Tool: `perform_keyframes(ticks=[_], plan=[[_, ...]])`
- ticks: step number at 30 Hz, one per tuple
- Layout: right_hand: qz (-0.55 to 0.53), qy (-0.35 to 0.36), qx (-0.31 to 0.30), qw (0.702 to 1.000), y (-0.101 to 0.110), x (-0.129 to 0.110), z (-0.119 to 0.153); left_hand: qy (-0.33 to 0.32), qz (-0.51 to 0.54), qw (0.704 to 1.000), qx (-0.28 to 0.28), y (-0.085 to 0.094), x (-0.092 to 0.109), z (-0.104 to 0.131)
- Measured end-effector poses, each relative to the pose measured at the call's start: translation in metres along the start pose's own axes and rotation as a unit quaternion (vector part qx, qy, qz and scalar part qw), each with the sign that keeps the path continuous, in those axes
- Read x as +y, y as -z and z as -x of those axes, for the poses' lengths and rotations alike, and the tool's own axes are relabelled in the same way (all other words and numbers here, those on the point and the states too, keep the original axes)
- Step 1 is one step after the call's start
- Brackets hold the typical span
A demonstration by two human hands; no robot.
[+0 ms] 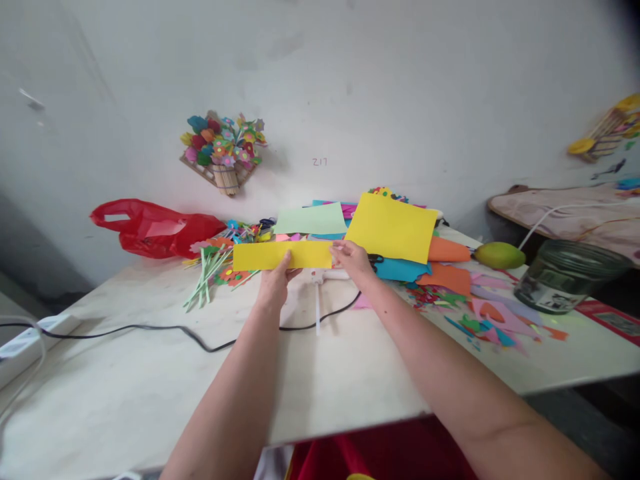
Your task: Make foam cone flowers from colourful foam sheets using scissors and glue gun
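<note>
A yellow paper strip (260, 256) is stretched level between both hands above the table. My left hand (278, 279) pinches its lower edge near the middle, thumb in front. At the strip's right end, my right hand (353, 259) grips the corner between thumb and fingers. Below the strip lies a white glue gun (333, 274), partly hidden, with a glue stick (317, 310) pointing toward me. Behind my right hand a large yellow sheet (393, 227) leans over blue and orange sheets, and the black handles of scissors (375, 260) peek out beside the wrist.
A red plastic bag (150, 230) and pale green strips (203, 280) lie at left. A black cable (185, 333) runs from the power strip (37, 343) across the table. Paper scraps (500, 323), a yellow-green fruit (499, 255) and a glass jar (565, 280) are at right.
</note>
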State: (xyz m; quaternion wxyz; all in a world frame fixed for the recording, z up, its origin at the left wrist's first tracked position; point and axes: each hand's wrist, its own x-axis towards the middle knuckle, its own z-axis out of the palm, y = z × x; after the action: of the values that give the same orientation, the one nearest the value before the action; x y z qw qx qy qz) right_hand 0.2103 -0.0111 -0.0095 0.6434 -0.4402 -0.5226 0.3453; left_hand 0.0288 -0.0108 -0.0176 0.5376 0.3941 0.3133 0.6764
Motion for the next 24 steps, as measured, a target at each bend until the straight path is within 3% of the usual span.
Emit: perform_keyframes(ticks=[6, 9, 16, 20, 24], plan=[[-0.097, -0.116, -0.093, 0.984, 0.01, -0.005, 0.0, 0.0, -0.037, 0.998, -0.053, -0.002, 0.002, 0.005], [-0.12, -0.14, -0.08, 0.98, 0.009, -0.011, 0.003, -0.007, -0.042, 0.997, -0.072, -0.002, 0.004, 0.005], [-0.187, -0.105, 0.012, 0.977, 0.009, -0.013, 0.0, 0.046, -0.06, 0.995, -0.071, 0.006, 0.004, -0.002], [-0.173, -0.088, 0.024, 0.981, 0.003, -0.012, 0.001, 0.071, -0.082, 0.992, -0.063, 0.007, 0.004, -0.001], [-0.14, -0.065, 0.02, 0.988, -0.007, -0.01, 0.005, 0.1, -0.086, 0.985, -0.109, 0.0, 0.006, 0.005]])
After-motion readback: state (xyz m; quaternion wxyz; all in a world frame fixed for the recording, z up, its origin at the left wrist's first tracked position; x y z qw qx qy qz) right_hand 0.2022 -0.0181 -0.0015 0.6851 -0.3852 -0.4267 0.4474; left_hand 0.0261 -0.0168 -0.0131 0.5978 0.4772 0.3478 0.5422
